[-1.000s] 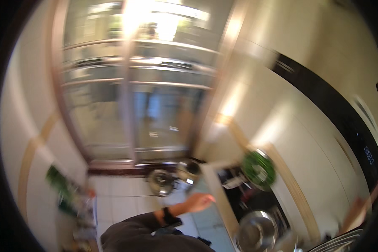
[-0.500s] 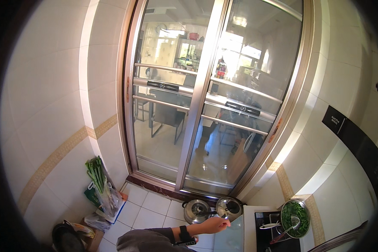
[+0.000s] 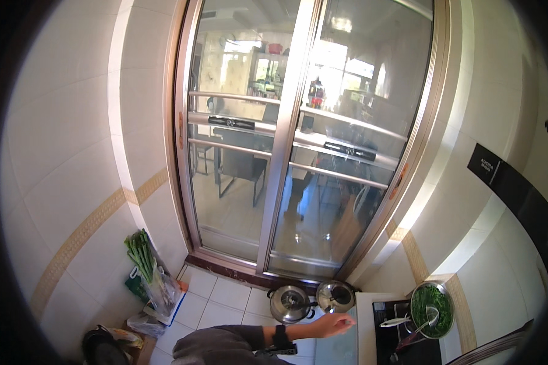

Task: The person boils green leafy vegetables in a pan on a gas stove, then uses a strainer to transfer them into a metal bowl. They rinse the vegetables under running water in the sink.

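From the lower edge my left arm, in a dark grey sleeve with a black band at the wrist, reaches to the right. My left hand point(image 3: 335, 325) hangs in the air with fingers loosely curled, and nothing shows in it. Right of it, on a black cooktop point(image 3: 388, 311), stands a pan of leafy greens point(image 3: 439, 298). A round-headed ladle or skimmer point(image 3: 432, 316) lies on the greens, and a dark red handle point(image 3: 408, 340) leans out over the near rim. A pale handle point(image 3: 396, 322) points left from the pan. My right hand is outside the picture.
Two lidded steel pots point(image 3: 290, 304) point(image 3: 335, 296) stand by the glass sliding door point(image 3: 231, 194). On the left, spring onions point(image 3: 141, 254) lean in a plastic bag near a dark wok point(image 3: 101, 348). A black range hood point(image 3: 511, 182) juts in at the right.
My left hand has moved a little right, closer to the cooktop. The view has shifted slightly. The pan and its utensils look unchanged.
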{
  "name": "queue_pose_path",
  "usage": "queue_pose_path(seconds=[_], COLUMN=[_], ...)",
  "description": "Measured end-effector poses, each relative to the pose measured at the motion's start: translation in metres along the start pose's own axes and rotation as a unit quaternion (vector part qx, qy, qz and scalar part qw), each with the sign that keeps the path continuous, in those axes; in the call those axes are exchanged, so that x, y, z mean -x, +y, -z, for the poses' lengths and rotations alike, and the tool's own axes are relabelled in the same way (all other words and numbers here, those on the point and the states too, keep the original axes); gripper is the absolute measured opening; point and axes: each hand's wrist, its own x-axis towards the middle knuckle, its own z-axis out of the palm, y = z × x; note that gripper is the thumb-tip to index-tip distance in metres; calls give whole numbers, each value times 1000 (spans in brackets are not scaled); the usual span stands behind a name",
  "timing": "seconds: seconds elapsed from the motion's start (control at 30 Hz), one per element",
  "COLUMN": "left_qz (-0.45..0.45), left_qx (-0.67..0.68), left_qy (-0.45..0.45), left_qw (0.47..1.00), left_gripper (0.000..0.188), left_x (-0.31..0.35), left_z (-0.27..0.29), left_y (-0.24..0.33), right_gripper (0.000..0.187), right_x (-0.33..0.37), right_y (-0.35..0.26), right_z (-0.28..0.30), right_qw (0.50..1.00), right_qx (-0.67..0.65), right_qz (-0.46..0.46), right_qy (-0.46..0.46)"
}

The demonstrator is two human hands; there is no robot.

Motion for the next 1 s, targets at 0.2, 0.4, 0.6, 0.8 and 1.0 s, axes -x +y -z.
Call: queue_pose_path(seconds=[0.2,0.4,0.6,0.8,1.0], left_qz=[-183,-189,-111,-146,-193], left_qx=[-103,-186,-242,-255,-202], left_qy=[140,246,279,285,216], left_qw=[968,932,923,912,936], left_gripper=[33,42,40,38,35], left_x=[-70,-99,-92,-95,-100], left_z=[-15,0,15,7,-2], left_y=[41,77,79,72,62], right_gripper=[52,52,55,45,53], right_x=[6,20,37,33,24], right_y=[-75,-97,-111,-112,-83], right_z=[-155,-223,-232,-244,-246], right_qw=[965,969,950,967,979], right_qx=[-35,-158,-194,-159,-185], right_qz=[192,152,198,152,67], right_qy=[-177,-112,-145,-125,-54])
